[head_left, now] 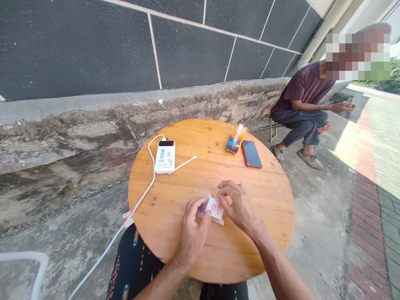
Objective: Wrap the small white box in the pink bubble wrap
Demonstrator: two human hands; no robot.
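A small white packet with red print (215,209) lies near the front of the round wooden table (200,254). My left hand (194,225) grips its left side, the thumb on top and the fingers curled around the edge. At the packet's upper right corner is my right hand (237,204), its thumb and index finger bent close together. Whether those fingertips pinch part of the wrapper is too small to tell.
A white power bank (165,157) with a white cable sits at the table's left. At the back right are an orange and blue tape dispenser (236,138) and a red-edged phone (251,154). A person (308,91) sits on a stool beyond, beside the dark wall (187,46).
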